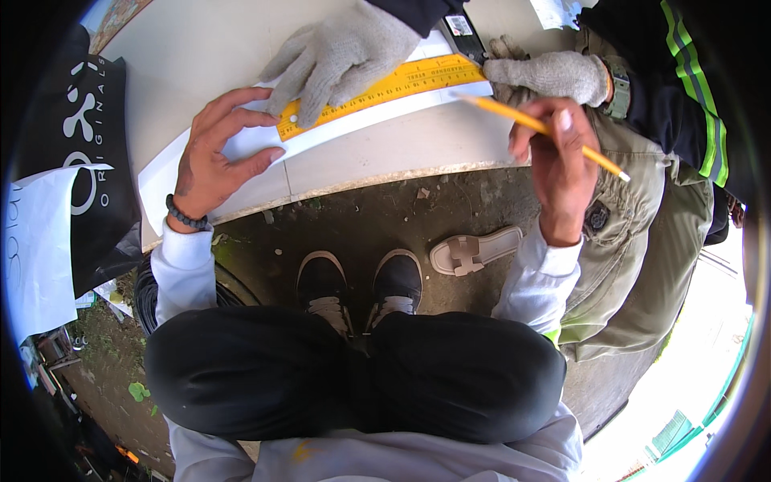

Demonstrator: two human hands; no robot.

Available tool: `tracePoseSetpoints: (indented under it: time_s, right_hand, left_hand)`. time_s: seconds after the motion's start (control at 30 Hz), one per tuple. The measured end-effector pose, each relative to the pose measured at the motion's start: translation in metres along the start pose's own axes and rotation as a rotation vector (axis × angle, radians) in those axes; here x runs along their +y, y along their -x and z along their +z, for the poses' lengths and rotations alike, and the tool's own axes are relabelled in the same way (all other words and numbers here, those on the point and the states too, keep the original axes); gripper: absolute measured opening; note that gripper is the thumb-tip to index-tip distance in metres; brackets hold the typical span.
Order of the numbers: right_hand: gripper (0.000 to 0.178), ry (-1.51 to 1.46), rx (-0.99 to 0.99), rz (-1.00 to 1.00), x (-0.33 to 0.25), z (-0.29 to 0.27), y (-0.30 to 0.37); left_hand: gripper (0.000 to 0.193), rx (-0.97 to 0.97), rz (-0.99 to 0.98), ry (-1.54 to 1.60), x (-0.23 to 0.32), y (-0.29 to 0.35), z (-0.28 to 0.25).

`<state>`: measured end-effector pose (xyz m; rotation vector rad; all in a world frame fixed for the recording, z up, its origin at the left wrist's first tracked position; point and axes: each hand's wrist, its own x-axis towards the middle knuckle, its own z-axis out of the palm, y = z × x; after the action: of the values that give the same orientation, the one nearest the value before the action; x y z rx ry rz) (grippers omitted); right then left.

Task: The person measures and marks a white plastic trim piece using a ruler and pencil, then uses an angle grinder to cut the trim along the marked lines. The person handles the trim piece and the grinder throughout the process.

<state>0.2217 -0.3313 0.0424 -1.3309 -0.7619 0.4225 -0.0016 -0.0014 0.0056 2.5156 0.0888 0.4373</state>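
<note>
A yellow try square (pixel 393 90) with a black handle (pixel 466 34) lies across a white strip (pixel 321 145) on the light tabletop. My left hand (pixel 215 153), a dark bead bracelet at its wrist, rests over the strip's left part. Its thumb and fingers are spread by the blade's left end, with nothing between them. My right hand (pixel 558 153) holds a yellow pencil (pixel 514 115) above the table edge, the tip pointing left toward the square. A co-worker's gloved hand (pixel 345 60) presses on the blade, and a second gloved hand (pixel 546 76) is by the handle.
The pale table (pixel 193 56) has a chipped front edge. Beneath it are my dark shoes (pixel 397 277) and a loose beige sandal (pixel 474 251) on soil. At left hang a black bag (pixel 104 193) and a white sheet (pixel 44 249). The co-worker's khaki trousers (pixel 634 233) are close at right.
</note>
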Motion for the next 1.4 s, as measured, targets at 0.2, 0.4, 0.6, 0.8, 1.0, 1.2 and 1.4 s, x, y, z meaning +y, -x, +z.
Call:
tracePoseSetpoints:
  time_s: [0.2,0.4,0.6,0.8,1.0,1.2,1.4]
  right_hand:
    - [0.045,-0.254,-0.152,0.074,0.058,-0.004,0.025]
    - [0.029,-0.194,-0.243,0.018,0.067,-0.013,0.025]
    - [0.025,-0.220,-0.234,0.014,0.068,-0.011,0.025]
    - [0.022,-0.206,-0.235,0.032,0.069,-0.010,0.026]
    - [0.020,-0.202,-0.231,0.036,0.068,-0.010,0.026]
    - [0.020,-0.265,-0.203,0.015,0.068,-0.011,0.029]
    - [0.026,-0.465,-0.163,-0.030,0.073,-0.015,0.031]
  left_hand:
    - [0.068,0.070,-0.070,0.193,-0.006,0.000,-0.003]
    - [0.094,0.024,-0.137,-0.086,0.005,-0.002,-0.002]
    - [0.097,-0.021,-0.141,-0.164,0.007,-0.004,0.000]
    - [0.097,-0.032,-0.191,-0.139,0.004,-0.002,0.001]
    - [0.096,-0.043,-0.213,-0.135,0.006,-0.004,-0.002]
    - [0.096,-0.044,-0.217,-0.131,0.014,-0.005,-0.005]
    - [0.100,-0.102,-0.207,-0.137,0.022,-0.007,-0.007]
